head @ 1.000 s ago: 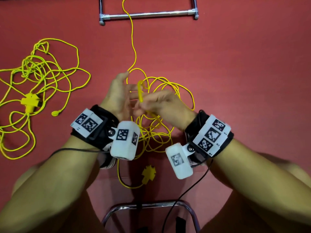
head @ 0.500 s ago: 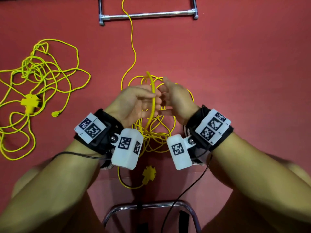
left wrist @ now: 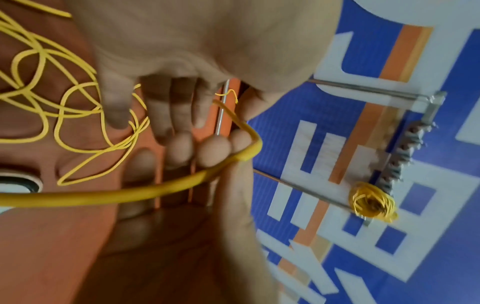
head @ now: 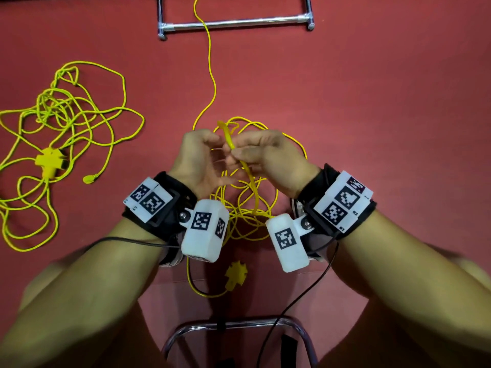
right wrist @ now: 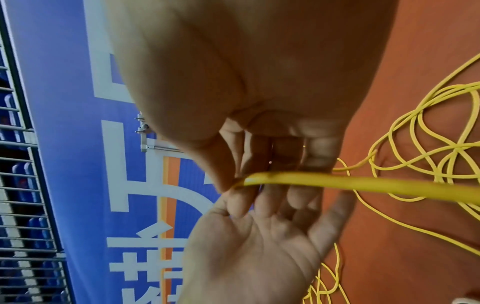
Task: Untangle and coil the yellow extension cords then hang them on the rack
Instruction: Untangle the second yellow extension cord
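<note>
red counter (head: 372, 102) fills the head view. landmark: the chrome rack bar (head: 233, 22) at the far edge.

- loose cord heap (head: 66, 134), yellow, sprawls well to the near left of the rack bar; a yellow cross-shaped socket block (head: 49, 162) sits in it, a small plug end (head: 89, 178) just beside its near right fringe.
- second tangled cord (head: 255, 205) lies straight toward the viewer from the rack bar, under both hands; one strand of it runs up across the bar and out of frame. its own socket block (head: 236, 273) lies nearest the viewer, farthest from the bar.
- left hand (head: 198, 158), in line with the bar's middle, raised over the tangle, fingers loosely curled. left wrist view: its fingertips (left wrist: 215, 148) touch the bent cord strand; whether they grip it, cannot tell.
- right hand (head: 268, 158), just right of the left one, clamped on the strand: thumb and forefinger pinch it in the right wrist view (right wrist: 233, 183).
- raised strand (head: 230, 140): a short loop sticks up between the two hands toward the bar, the rest drops back into the tangle.
- left wrist view, blurred: a small wound yellow coil (left wrist: 372, 202) hangs on a metal rod.
</note>
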Motion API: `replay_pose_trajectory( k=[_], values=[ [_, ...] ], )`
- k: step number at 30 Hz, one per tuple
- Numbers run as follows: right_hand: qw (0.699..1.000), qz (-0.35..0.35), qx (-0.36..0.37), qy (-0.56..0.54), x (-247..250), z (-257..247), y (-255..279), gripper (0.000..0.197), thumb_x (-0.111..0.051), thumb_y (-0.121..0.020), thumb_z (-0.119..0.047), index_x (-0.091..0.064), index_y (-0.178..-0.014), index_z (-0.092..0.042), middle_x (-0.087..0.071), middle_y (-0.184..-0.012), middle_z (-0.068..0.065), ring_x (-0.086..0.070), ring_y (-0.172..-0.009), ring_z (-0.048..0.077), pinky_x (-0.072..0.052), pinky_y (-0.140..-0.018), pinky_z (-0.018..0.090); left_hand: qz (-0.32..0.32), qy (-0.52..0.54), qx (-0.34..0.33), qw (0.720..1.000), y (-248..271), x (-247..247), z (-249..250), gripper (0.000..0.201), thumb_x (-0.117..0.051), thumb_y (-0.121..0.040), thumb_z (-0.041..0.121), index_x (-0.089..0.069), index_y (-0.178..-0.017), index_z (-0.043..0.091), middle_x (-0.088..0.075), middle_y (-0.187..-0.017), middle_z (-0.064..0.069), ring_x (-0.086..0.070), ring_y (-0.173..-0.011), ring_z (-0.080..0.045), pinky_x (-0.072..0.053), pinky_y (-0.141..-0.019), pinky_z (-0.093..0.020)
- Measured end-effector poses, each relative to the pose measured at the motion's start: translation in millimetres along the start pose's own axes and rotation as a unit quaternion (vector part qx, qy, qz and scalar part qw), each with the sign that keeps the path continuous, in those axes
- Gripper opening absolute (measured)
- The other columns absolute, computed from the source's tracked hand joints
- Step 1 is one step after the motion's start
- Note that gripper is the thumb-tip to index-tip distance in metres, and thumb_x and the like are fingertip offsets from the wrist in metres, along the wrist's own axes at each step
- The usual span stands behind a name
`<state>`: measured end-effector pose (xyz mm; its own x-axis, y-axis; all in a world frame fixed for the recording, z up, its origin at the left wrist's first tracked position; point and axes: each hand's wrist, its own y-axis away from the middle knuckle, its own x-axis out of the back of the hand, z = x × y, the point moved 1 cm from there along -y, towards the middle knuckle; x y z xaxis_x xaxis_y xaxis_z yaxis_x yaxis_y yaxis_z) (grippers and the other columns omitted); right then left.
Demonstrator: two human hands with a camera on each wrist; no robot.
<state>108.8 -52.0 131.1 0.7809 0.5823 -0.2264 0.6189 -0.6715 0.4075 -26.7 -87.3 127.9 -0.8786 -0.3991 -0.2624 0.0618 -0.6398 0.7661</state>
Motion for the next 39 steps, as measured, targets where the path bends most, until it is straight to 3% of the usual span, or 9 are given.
replay_pose_trajectory(
  k=[4,11,15,18,22,27,33,36,39],
  values=[
    [0.992,-0.089,-0.025,0.092,-10.0,-3.1,12.4,0.017,-0.063,-0.083,0.011,-0.068,-0.095,0.001,-0.067,-0.062,0.003,-0.056,-0.053,0.006,-0.041,-0.051,0.013,0.005,0.105,0.003,0.994,-6.3,7.6,13.1,0.045,-0.035,-0.1,0.045,-0.056,-0.094,0.007,-0.068,-0.08,-0.008,-0.068,-0.058,-0.021,-0.053,-0.047,-0.027],
    [0.952,-0.043,-0.105,0.286,-7.7,15.2,3.5,0.019,-0.051,-0.089,-0.005,-0.07,-0.09,-0.001,-0.07,-0.087,0.016,-0.07,-0.079,0.031,-0.057,-0.082,0.055,0.006,0.015,-0.039,0.999,-6.2,6.2,11.5,0.025,-0.044,-0.101,0.025,-0.066,-0.091,0.017,-0.057,-0.063,0.009,-0.056,-0.059,-0.007,-0.051,-0.059,-0.023],
    [0.974,0.157,-0.094,0.132,-1.6,13.0,-6.0,0.023,-0.052,-0.086,-0.032,-0.064,-0.088,-0.013,-0.069,-0.086,0.013,-0.067,-0.085,0.037,-0.055,-0.084,0.059,-0.04,-0.023,-0.039,0.998,2.0,3.6,12.0,0.026,-0.045,-0.096,0.02,-0.067,-0.085,0.011,-0.06,-0.065,0.003,-0.058,-0.061,-0.012,-0.049,-0.065,-0.028],
    [0.974,0.199,-0.107,-0.032,5.1,5.4,-11.1,0.036,-0.047,-0.101,-0.039,-0.063,-0.096,-0.007,-0.063,-0.088,0.015,-0.06,-0.073,0.028,-0.051,-0.066,0.037,-0.098,-0.068,-0.008,0.993,7.9,-4.3,3.8,0.024,-0.048,-0.089,0.015,-0.069,-0.083,0.005,-0.062,-0.064,-0.004,-0.062,-0.062,-0.017,-0.05,-0.069,-0.034],
    [0.972,0.196,-0.065,-0.11,9.7,2.4,-12.6,0.019,-0.056,-0.096,-0.004,-0.061,-0.078,-0.004,-0.063,-0.067,0.012,-0.055,-0.061,0.023,-0.046,-0.063,0.034,-0.139,-0.147,0.052,0.978,11.5,-10.6,-8.9,0.025,-0.047,-0.086,0.014,-0.069,-0.088,0.003,-0.067,-0.07,-0.009,-0.069,-0.071,-0.023,-0.054,-0.074,-0.037],
    [0.958,0.17,-0.08,-0.215,15.4,-1.9,-12.3,0.028,-0.054,-0.093,0.006,-0.057,-0.121,0.003,-0.068,-0.076,0.006,-0.063,-0.055,0.01,-0.054,-0.054,0.022,-0.043,-0.078,0.062,0.994,-0.2,-2.6,-3.6,0.037,-0.039,-0.095,0.033,-0.062,-0.093,0.005,-0.069,-0.077,-0.011,-0.068,-0.07,-0.029,-0.05,-0.071,-0.035],
    [0.995,-0.072,-0.073,-0.014,-7.5,7.6,5.2,0.027,-0.06,-0.084,0.01,-0.067,-0.103,-0.006,-0.07,-0.075,0.005,-0.063,-0.056,0.012,-0.049,-0.057,0.027,0.037,0.119,0.024,0.992,-13.3,6.7,1.6,0.049,-0.037,-0.102,0.05,-0.056,-0.1,0.004,-0.069,-0.089,-0.013,-0.07,-0.06,-0.024,-0.056,-0.048,-0.029],
    [0.993,-0.072,-0.075,0.06,-9.2,13.3,4.2,0.027,-0.066,-0.066,-0.002,-0.073,-0.09,-0.012,-0.071,-0.081,0.023,-0.06,-0.067,0.03,-0.046,-0.063,0.038,0.102,0.147,-0.012,0.984,-18.8,12.0,3.7,0.038,-0.036,-0.107,0.029,-0.054,-0.081,0.007,-0.06,-0.064,-0.003,-0.062,-0.046,-0.012,-0.052,-0.043,-0.024],
    [0.981,0.004,-0.055,0.186,-2.3,11.8,0.3,0.01,-0.065,-0.075,-0.004,-0.072,-0.083,-0.004,-0.067,-0.085,0.033,-0.057,-0.072,0.033,-0.053,-0.068,0.056,0.122,0.102,-0.054,0.986,-18.8,12.0,6.5,0.022,-0.043,-0.103,0.013,-0.055,-0.085,0.013,-0.045,-0.05,0.006,-0.043,-0.036,-0.003,-0.043,-0.038,-0.018]
  ],
)
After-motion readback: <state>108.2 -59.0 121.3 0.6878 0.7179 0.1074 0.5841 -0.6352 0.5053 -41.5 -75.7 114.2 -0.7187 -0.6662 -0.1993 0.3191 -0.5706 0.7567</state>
